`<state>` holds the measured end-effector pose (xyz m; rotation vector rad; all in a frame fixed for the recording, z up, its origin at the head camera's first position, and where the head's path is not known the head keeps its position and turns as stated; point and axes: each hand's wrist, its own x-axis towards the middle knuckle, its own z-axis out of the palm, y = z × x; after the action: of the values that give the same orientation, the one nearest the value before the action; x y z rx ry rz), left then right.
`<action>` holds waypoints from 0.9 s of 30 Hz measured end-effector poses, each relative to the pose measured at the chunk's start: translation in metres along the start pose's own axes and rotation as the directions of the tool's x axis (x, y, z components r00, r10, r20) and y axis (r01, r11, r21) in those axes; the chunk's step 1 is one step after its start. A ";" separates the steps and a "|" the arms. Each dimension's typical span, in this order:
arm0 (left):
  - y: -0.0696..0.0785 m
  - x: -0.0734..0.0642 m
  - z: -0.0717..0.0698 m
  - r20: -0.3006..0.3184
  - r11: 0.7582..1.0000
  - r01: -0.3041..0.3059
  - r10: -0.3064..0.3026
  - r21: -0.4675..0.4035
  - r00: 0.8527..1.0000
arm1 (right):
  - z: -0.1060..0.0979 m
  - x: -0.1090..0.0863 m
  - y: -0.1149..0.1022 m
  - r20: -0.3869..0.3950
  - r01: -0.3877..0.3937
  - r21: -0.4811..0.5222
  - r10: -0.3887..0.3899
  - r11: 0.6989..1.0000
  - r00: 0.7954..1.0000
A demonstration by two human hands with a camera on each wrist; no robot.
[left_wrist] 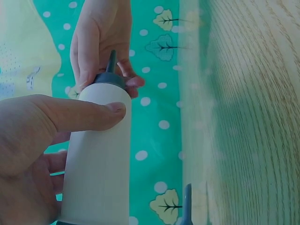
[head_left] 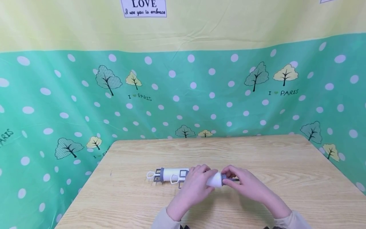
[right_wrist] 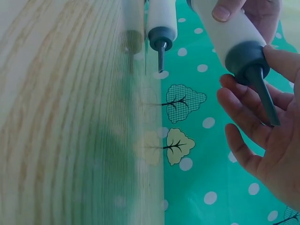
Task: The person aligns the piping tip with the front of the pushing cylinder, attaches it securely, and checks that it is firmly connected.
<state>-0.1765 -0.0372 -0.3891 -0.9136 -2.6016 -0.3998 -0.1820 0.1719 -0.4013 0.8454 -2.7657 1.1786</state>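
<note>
My left hand grips the white barrel of a large plastic syringe, its thumb laid across the barrel in the left wrist view. At the other end, the thumb and fingers of my right hand pinch the grey nozzle cap, and a thin grey nozzle sticks out past them. A white pull ring and grey finger grips show left of my left hand. Behind, a second like syringe lies on the table, its ring end to the left; my left hand hides part of it in the head view.
The wooden table carries both syringes. A green and yellow cloth with dots and trees hangs behind the table and along its sides.
</note>
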 end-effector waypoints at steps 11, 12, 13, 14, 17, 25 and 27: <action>0.003 0.001 -0.001 0.046 1.000 0.019 -0.020 0.006 0.999 | -0.001 -0.001 0.001 -0.043 0.051 -0.042 -0.053 0.998 0.998; 0.003 0.001 -0.001 0.046 1.000 0.019 -0.019 0.008 0.999 | -0.001 -0.001 0.001 -0.048 0.055 -0.048 -0.058 0.997 0.997; 0.002 0.001 0.000 0.045 1.000 0.019 -0.019 0.008 0.999 | -0.001 -0.001 0.001 -0.053 0.057 -0.059 -0.060 0.997 0.997; 0.002 0.001 0.000 0.043 1.000 0.018 -0.019 0.007 0.999 | 0.000 -0.001 0.001 -0.058 0.065 -0.074 -0.069 0.995 0.996; 0.002 0.000 0.000 0.040 1.000 0.016 -0.017 0.008 0.999 | 0.000 -0.001 0.001 -0.070 0.083 -0.109 -0.091 0.991 0.993; 0.003 0.000 0.001 0.038 1.000 0.012 -0.013 0.023 0.999 | 0.000 -0.002 0.000 -0.048 0.112 -0.147 -0.121 0.983 0.992; 0.003 0.000 0.002 0.034 1.000 0.005 -0.006 0.028 0.999 | 0.000 -0.001 0.001 -0.044 0.123 -0.151 -0.131 0.981 0.990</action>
<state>-0.1754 -0.0342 -0.3902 -0.9120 -2.6340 -0.3516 -0.1811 0.1732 -0.4017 0.9439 -2.6708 0.9486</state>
